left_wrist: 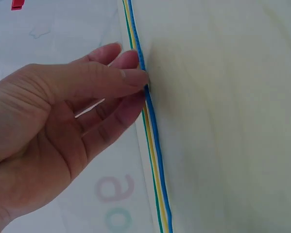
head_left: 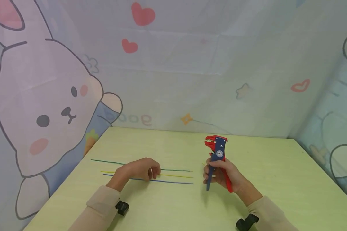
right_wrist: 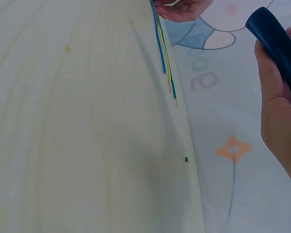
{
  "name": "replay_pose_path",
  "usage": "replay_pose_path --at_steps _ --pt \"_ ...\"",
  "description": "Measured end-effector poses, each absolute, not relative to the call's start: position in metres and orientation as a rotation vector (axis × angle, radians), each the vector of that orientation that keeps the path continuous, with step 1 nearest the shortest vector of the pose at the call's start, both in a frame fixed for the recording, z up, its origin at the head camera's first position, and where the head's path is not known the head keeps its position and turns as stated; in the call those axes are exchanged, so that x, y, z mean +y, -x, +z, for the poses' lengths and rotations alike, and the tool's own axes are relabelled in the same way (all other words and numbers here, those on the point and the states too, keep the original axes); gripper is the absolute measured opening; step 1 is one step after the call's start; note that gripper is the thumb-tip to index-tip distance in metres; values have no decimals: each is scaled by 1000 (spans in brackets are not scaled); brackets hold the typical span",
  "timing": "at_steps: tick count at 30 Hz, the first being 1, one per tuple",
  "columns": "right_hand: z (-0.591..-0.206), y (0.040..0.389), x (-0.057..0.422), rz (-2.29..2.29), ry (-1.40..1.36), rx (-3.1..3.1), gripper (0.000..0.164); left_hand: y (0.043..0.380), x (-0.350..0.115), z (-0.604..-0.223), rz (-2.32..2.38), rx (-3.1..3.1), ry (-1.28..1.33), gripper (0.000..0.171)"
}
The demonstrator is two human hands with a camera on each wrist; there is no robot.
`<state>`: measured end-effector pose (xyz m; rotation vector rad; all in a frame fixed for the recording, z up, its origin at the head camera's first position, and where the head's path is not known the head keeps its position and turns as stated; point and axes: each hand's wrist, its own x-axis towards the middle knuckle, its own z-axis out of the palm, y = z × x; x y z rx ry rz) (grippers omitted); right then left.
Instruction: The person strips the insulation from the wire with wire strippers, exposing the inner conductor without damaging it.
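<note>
Three thin wires lie side by side on the table: a green wire (head_left: 176, 170), a yellow wire (head_left: 179, 176) and a blue wire (head_left: 173, 182). My left hand (head_left: 141, 168) reaches over them, and in the left wrist view its thumb and fingertips pinch the blue wire (left_wrist: 157, 141) partway along. Bare strands show at the right ends of the green wire (right_wrist: 174, 92) and yellow wire (right_wrist: 167, 73); the blue wire's end looks covered. My right hand (head_left: 224, 175) grips a wire stripper (head_left: 218, 150) with red and blue handles, its head pointing up.
Small green and yellow scraps (right_wrist: 187, 159) lie on the table near its far edge. The pale yellow-green table (head_left: 277, 179) backs onto a printed cloth (head_left: 185, 70). A dark wrist camera (head_left: 122, 208) sits on the left sleeve, another camera (head_left: 247, 222) on the right.
</note>
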<state>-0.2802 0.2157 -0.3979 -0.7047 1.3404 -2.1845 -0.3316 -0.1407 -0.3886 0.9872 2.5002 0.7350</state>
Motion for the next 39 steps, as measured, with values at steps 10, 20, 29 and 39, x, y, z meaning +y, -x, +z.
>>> replay_pose_path --at_steps 10,20,29,39 --pt "-400 280 214 -2175 711 1323 27 334 -141 -396 686 2491 -1049 41" --pt "-400 280 215 -2185 685 1326 27 336 -143 -392 708 2442 -1103 44" --pt "-401 280 216 -2180 710 1301 29 337 -149 -379 841 2388 -1132 48" --pt "-402 281 215 -2166 709 1289 28 330 -152 -354 931 2406 -1261 51"
